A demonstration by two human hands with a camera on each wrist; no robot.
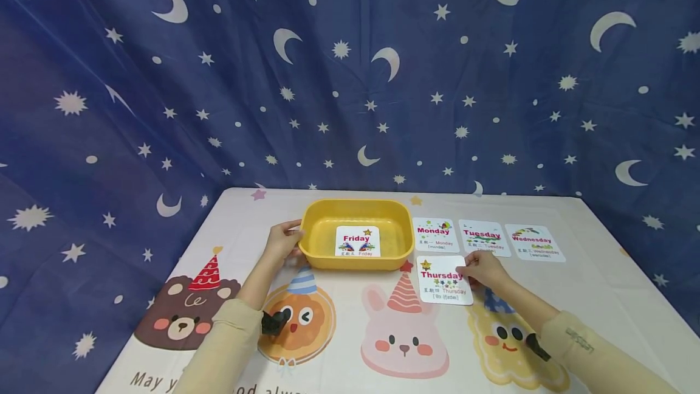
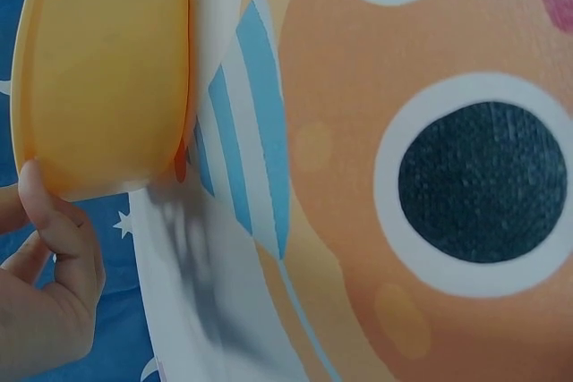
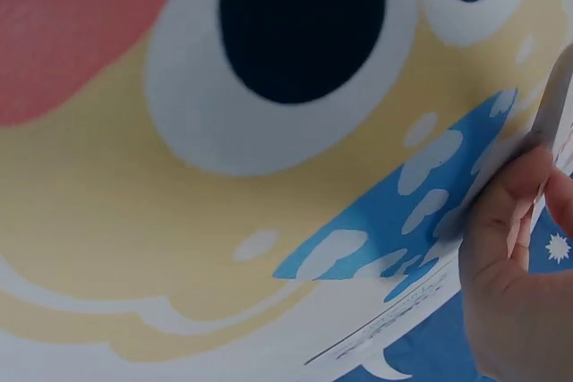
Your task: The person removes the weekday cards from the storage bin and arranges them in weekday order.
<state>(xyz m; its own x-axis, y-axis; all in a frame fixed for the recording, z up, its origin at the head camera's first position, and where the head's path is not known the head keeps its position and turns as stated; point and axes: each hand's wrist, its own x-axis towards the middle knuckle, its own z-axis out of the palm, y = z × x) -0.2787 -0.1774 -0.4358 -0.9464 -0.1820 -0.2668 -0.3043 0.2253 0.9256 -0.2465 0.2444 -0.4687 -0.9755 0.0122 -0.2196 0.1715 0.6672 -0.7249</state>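
Observation:
My left hand pinches the left end of a yellow plastic basin; in the left wrist view, thumb and fingers are at the rim of the basin. Inside the basin a white Friday card shows its face. My right hand pinches the right edge of a white Thursday card, with the thumb on its face. That card is held in front of the Monday card. In the right wrist view the Thursday card appears nearly edge-on beside the fingers.
The Tuesday card and Wednesday card lie right of Monday in a row. A pale tablecloth with printed cartoon animals and food covers the table. Behind it hangs a dark blue curtain with moons and stars.

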